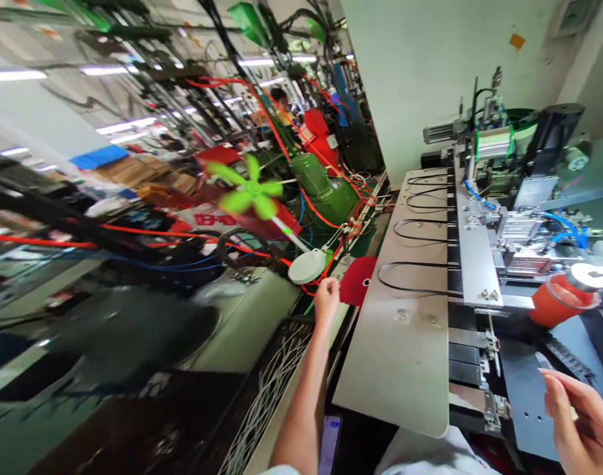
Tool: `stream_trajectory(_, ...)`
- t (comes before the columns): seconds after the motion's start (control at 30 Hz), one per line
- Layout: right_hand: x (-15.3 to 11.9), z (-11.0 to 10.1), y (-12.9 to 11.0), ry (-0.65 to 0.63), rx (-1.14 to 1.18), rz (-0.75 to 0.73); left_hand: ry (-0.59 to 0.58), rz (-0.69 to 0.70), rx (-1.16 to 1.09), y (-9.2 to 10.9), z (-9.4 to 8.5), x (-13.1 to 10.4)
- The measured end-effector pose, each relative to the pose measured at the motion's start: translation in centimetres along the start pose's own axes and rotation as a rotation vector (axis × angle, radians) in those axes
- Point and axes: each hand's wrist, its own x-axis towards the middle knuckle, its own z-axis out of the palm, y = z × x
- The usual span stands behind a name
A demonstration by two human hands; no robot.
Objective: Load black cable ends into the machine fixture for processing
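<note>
My left hand (327,294) is raised at the centre with its fingers closed, just below a white round disc (307,266) and beside a dark red plate (358,281). What it holds, if anything, is too small to make out. At the lower right, my right hand (576,415) has thumb and forefinger pinched over a grey panel (524,389); a small pale bit shows by the fingers. Between the hands lies a metal plate (415,330) with several black cable loops (405,276) lying across it, their ends in a machine fixture.
Metal machinery (524,224) and an orange-red container (561,300) stand at the right. A green fan (254,189) is at the centre left. White wires (266,396) lie in a dark tray by my left forearm, and a phone (330,443) is below. A person (282,109) is far behind.
</note>
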Motion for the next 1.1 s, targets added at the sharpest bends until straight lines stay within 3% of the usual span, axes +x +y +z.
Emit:
stream_trajectory(0.1,0.8,0.6,-0.5,-0.113,0.073,-0.142,0.115,0.221,-0.17,5.9,-2.7,0.2)
stream_trajectory(0.17,1.4,1.0,-1.3,-0.199,0.116,-0.188,0.12,0.541,-0.374,10.7,-4.3,-1.4)
stream_trajectory(0.2,1.6,1.3,-1.8,-0.248,0.14,-0.186,0.006,0.644,-0.446,13.1,-4.9,-2.9)
stream_trajectory(0.3,1.7,2.0,-3.5,-0.34,0.271,-0.102,-0.68,0.901,-0.519,18.8,-5.5,-8.6)
stream_trajectory(0.37,1.4,2.5,-4.1,-0.333,0.382,-0.02,-0.918,0.978,-0.541,20.9,-4.8,-12.1)
stream_trajectory(0.47,0.9,3.2,-4.1,-0.245,0.48,0.073,-0.997,0.993,-0.563,21.8,-3.4,-15.0)
stream_trajectory(0.6,0.4,3.5,-3.0,-0.17,0.541,0.178,-0.969,0.986,-0.556,21.6,-2.4,-15.6)
stream_trajectory(0.77,1.4,2.1,-1.9,-0.35,0.513,0.14,-0.959,1.022,-0.538,21.3,-2.1,-15.7)
stream_trajectory(0.87,2.8,0.7,-1.8,-0.588,0.386,0.012,-1.045,1.051,-0.472,21.2,-1.9,-15.7)
stream_trajectory(0.93,3.3,0.3,-1.9,-0.629,0.333,-0.032,-1.096,1.033,-0.459,21.3,-1.7,-15.6)
stream_trajectory(1.0,3.1,0.9,-2.0,-0.49,0.315,-0.051,-1.086,0.964,-0.504,21.5,-1.5,-15.7)
stream_trajectory(1.1,1.9,2.7,-2.4,-0.172,0.298,-0.096,-1.039,0.845,-0.594,21.7,-1.4,-16.1)
